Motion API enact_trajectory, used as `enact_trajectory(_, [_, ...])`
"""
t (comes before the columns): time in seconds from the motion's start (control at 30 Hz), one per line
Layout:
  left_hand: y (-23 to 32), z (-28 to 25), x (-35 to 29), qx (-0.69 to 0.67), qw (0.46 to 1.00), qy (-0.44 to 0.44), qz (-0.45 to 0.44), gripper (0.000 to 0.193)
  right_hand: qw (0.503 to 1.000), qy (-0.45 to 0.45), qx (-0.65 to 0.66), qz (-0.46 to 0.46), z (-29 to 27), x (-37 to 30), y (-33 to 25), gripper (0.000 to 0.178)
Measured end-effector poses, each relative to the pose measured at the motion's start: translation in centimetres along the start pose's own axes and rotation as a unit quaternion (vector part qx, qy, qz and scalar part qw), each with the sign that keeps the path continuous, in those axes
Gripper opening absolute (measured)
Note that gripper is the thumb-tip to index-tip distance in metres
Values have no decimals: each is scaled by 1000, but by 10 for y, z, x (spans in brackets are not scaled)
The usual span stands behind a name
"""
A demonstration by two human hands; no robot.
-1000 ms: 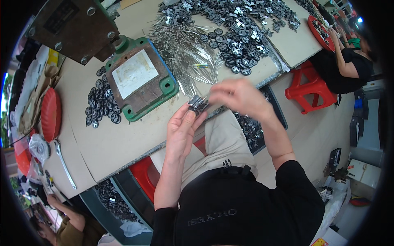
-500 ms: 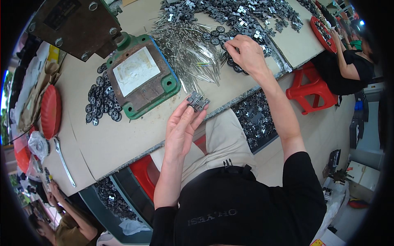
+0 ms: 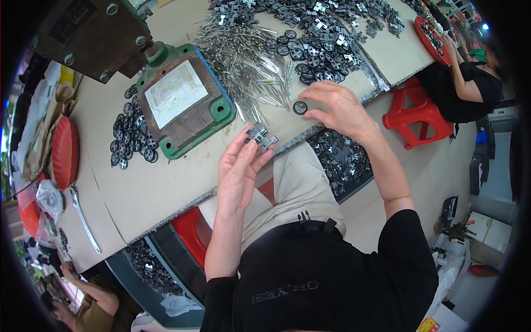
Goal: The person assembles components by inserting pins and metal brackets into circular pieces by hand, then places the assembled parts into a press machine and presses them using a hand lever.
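1. Holds a gray part (image 3: 261, 137) in the left hand (image 3: 237, 171), gripped between thumb and bent fingers, close to the near edge of the table (image 3: 155, 202).
2. Holds the right hand (image 3: 345, 110) farther right, near the same edge, with thumb and forefinger bowed and a gap between.
3. Right at those fingertips: 1 black wheel (image 3: 300, 108), apart from the gray part. Cannot tell whether pinched or merely alongside.
4. Beyond the right hand: a wheel heap (image 3: 332, 60), next to loose rods (image 3: 251, 69), with dark clips (image 3: 298, 16) spread farther back.
5. Left of the rods: a press (image 3: 221, 113) — green at the base, with a white pad (image 3: 176, 94) on top.
6. Just left of the press: a pile of more wheels (image 3: 130, 135).
7. Farther left: a red dish (image 3: 65, 152), a clear bag (image 3: 50, 199) and a wrench (image 3: 83, 221).
8. At the far right: a red stool (image 3: 420, 119), near 1 person in black (image 3: 475, 83). At lower left: 1 person in brown (image 3: 99, 310).
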State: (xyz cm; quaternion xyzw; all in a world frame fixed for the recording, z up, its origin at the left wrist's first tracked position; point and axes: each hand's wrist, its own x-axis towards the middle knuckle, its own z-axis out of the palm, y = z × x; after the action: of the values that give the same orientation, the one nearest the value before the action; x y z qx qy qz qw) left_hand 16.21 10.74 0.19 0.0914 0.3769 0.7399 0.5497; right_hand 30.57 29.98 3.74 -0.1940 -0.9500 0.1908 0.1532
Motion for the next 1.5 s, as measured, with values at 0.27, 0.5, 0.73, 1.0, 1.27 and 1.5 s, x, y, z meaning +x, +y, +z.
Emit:
enact_trajectory(0.27, [-1, 3, -1, 11, 1000, 3, 1, 36, 998, -55, 6, -16, 6, 0, -10, 32])
enact_trajectory(0.5, [0, 4, -4, 27, 999, -26, 5, 38, 820, -84, 557, 103, 19, -11, -23, 30])
enact_trajectory(0.73, [0, 5, -4, 37, 999, -27, -2, 39, 770, -115, 618, 109, 26, -11, -28, 32])
enact_trajectory(1.0, [-1, 6, -4, 85, 996, -11, 17, 40, 842, -105, 525, 67, 23, -8, -28, 28])
enact_trajectory(1.27, [-11, 13, -5, 75, 995, 11, 66, 38, 800, -80, 547, 233, 41, -16, -38, 22])
enact_trajectory(1.5, [11, 10, -9, 121, 988, -64, 65, 37, 865, -55, 482, 128, 19, -5, -55, 15])
